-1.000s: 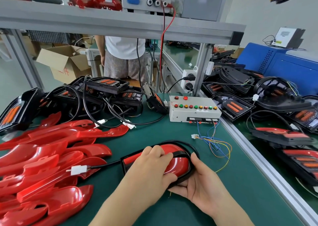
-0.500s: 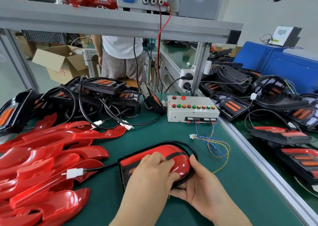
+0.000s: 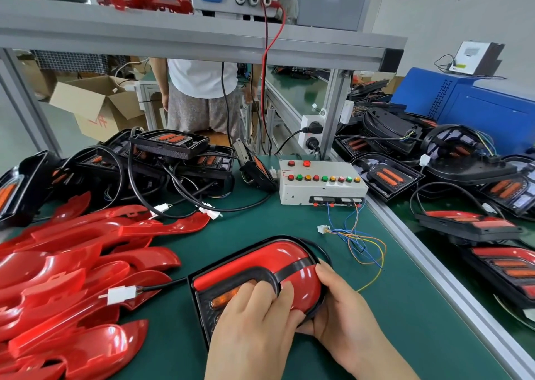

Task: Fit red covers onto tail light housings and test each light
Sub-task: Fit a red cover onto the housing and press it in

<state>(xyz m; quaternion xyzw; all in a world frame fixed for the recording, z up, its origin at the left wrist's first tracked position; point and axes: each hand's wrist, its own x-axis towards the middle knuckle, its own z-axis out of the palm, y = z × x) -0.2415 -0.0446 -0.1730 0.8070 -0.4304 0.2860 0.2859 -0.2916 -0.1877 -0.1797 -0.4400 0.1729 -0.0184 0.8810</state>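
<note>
so the red cover [image 3: 269, 259] sits on the tail light housing [image 3: 202, 307], near centre. the left hand [image 3: 254, 319] presses it with flat fingers; the right hand [image 3: 338, 313] grips the housing's right end. its connector [image 3: 120, 295] lies unplugged, so testing looks undone; a pile of covers [image 3: 72, 263] waits left.

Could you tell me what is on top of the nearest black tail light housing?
A glossy red plastic cover lies on the black tail light housing; the left hand presses it, the right hand grips its rounded end. The hands hide its near edge.
</note>
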